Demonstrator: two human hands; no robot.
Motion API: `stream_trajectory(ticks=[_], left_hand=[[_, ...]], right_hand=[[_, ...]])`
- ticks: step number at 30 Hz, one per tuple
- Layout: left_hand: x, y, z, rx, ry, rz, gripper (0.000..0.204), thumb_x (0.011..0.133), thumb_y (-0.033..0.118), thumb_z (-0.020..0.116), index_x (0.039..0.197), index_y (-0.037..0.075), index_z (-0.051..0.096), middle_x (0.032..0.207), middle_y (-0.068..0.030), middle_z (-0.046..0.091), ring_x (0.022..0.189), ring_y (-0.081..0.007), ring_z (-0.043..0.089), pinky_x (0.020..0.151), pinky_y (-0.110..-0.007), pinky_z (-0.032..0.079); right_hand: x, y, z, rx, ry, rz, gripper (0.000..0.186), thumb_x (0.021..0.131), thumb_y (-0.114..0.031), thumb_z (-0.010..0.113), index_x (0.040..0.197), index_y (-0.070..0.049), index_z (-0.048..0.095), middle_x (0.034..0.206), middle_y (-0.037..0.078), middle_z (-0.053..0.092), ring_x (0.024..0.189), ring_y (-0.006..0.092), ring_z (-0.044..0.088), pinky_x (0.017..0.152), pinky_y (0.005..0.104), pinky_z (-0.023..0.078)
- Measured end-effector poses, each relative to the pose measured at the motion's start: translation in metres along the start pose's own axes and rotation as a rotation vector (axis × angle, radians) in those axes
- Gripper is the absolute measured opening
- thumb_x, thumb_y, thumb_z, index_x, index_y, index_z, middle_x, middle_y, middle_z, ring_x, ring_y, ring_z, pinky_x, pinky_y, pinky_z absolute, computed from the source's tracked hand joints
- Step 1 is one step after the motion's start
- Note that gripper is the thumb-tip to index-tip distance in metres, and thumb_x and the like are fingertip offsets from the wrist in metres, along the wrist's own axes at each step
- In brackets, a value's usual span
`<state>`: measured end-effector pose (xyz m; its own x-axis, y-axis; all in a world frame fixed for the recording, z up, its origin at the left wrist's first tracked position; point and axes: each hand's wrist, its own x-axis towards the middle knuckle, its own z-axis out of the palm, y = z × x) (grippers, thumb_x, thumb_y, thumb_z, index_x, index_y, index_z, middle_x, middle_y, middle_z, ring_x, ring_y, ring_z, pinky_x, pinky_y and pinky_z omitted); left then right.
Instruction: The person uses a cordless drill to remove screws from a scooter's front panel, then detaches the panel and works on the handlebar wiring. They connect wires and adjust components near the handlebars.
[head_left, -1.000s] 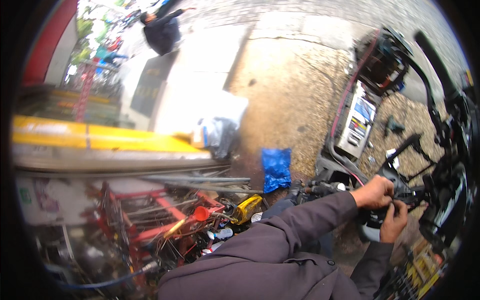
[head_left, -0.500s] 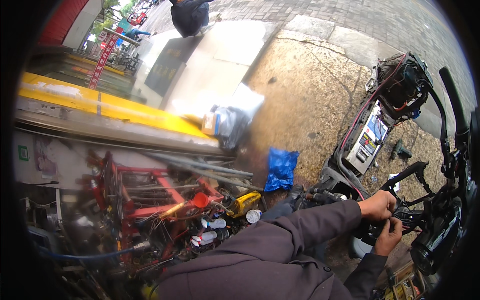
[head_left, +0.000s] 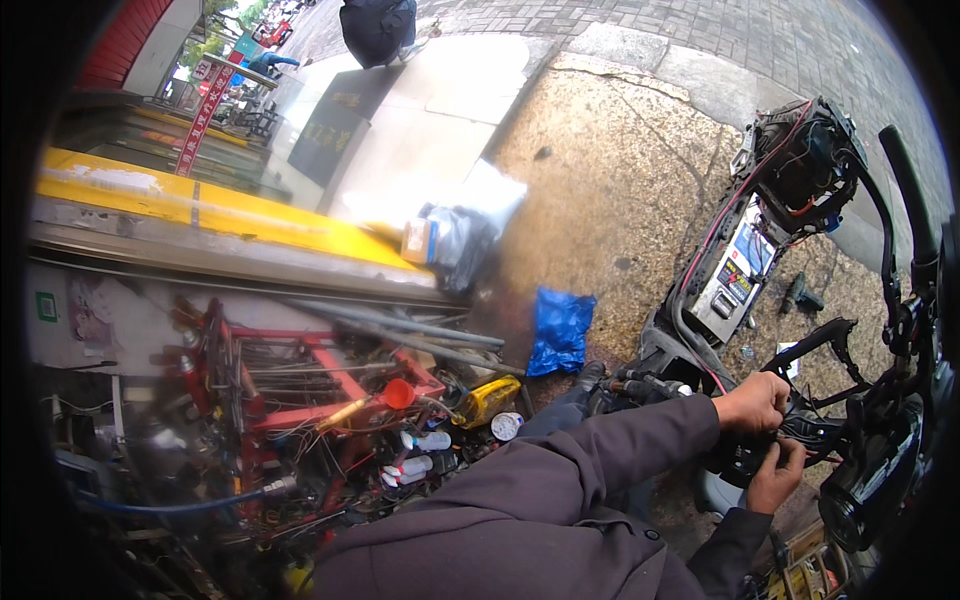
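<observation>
At the right, a partly stripped scooter shows its bare frame, loose wires and a silver battery box. My left hand is closed over a dark part of the scooter, below the handlebar. Just below it my right hand pinches with thumb and finger, close to the left fingertips. Whatever the fingers hold is too small and hidden to make out. Black wires lie beside the hands.
A red metal rack stands at the lower left with tools, spray bottles and an orange funnel. A blue plastic bag lies on the ground. A drill-like dark tool lies beyond the battery box. Someone in dark clothes is farther off.
Both hands stay at the same spot, with only slight finger movement. The view has shifted a little, and the person in the distance has moved up toward the picture's edge.
</observation>
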<state>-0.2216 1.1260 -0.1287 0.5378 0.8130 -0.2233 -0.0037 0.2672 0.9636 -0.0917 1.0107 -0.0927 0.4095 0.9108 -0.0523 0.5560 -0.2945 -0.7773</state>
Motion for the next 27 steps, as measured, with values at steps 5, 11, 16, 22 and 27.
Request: stream_trajectory(ticks=[5, 11, 16, 22, 27], left_hand=[[0.001, -0.003, 0.004, 0.007, 0.015, 0.064, 0.007, 0.066, 0.003, 0.068, 0.068, -0.001, 0.062, 0.063, -0.011, 0.063, 0.06, -0.0153, 0.06, 0.055, -0.033, 0.048], [-0.007, 0.012, -0.008, 0.022, 0.023, 0.094, 0.011, 0.067, 0.007, 0.073, 0.071, -0.001, 0.066, 0.065, -0.0117, 0.065, 0.063, -0.0164, 0.063, 0.058, -0.034, 0.05], [-0.006, 0.017, -0.026, 0.014, -0.236, -0.122, 0.023, 0.08, 0.013, 0.074, 0.095, -0.003, 0.072, 0.081, -0.0103, 0.072, 0.074, -0.0179, 0.07, 0.064, -0.031, 0.056], [-0.002, 0.017, -0.022, -0.444, -0.26, -0.466, 0.01, 0.09, 0.01, 0.068, 0.092, 0.001, 0.065, 0.082, -0.0067, 0.067, 0.068, -0.0131, 0.066, 0.061, -0.026, 0.058], [-0.001, 0.017, -0.024, -0.519, -0.252, -0.514, 0.006, 0.09, 0.003, 0.068, 0.094, 0.001, 0.064, 0.084, -0.008, 0.067, 0.067, -0.0127, 0.065, 0.059, -0.024, 0.056]], right_hand=[[0.003, -0.016, 0.007, -0.095, 0.067, -0.166, 0.006, 0.089, 0.002, 0.063, 0.094, 0.002, 0.06, 0.09, 0.011, 0.059, 0.083, 0.0233, 0.06, 0.074, 0.0322, 0.048], [0.009, -0.024, 0.017, -0.147, 0.092, -0.248, 0.01, 0.086, -0.004, 0.066, 0.095, 0.001, 0.063, 0.086, 0.012, 0.062, 0.078, 0.0284, 0.061, 0.074, 0.0368, 0.05], [0.004, -0.022, 0.024, -0.094, 0.204, -0.233, 0.011, 0.081, 0.001, 0.066, 0.091, 0.0, 0.064, 0.087, 0.016, 0.064, 0.078, 0.0319, 0.062, 0.072, 0.0379, 0.05], [0.002, -0.028, 0.015, 0.098, 0.221, -0.17, 0.011, 0.08, 0.007, 0.066, 0.086, -0.002, 0.062, 0.079, 0.008, 0.058, 0.065, 0.0208, 0.059, 0.059, 0.0308, 0.047], [-0.001, -0.029, 0.014, 0.193, 0.183, -0.107, 0.011, 0.079, 0.007, 0.066, 0.086, -0.002, 0.062, 0.082, 0.008, 0.058, 0.069, 0.0191, 0.059, 0.062, 0.0295, 0.047]])
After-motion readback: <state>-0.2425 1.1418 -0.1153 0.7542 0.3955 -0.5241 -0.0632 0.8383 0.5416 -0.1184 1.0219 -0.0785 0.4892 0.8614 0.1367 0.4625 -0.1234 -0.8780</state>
